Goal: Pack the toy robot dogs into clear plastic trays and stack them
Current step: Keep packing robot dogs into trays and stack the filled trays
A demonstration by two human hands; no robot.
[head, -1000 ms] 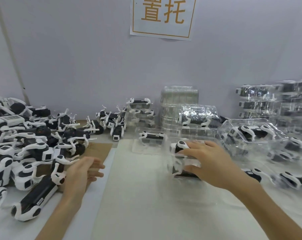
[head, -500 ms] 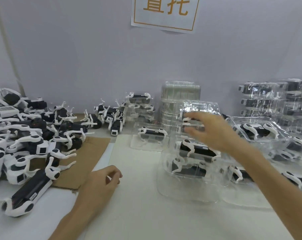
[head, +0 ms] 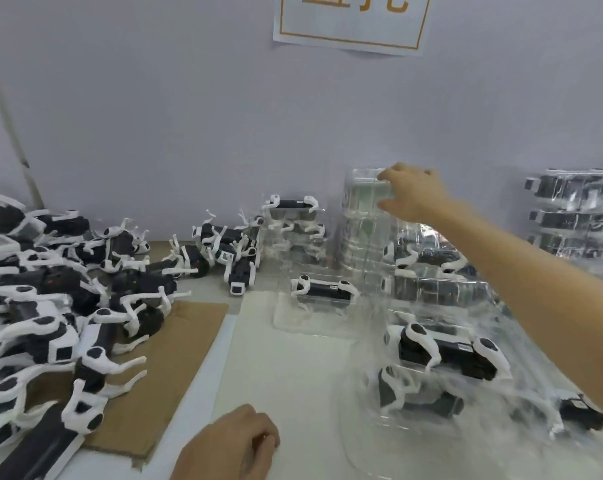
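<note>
While fetching housing for next dog, grips top tray (head: 364,180) of empty stack (head: 359,237) with right hand (head: 411,192). Rests left hand (head: 231,441) loosely curled, empty, on surface (head: 293,375). Loose toy robot dogs (head: 68,306) piled left; packed trays (head: 442,355) stacked right.

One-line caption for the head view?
Right hand grips the top of the clear tray stack; left hand rests on the table.

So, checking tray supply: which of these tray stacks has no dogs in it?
The tall stack of empty trays at the wall, top gripped by the right hand; the others hold dogs.
</note>
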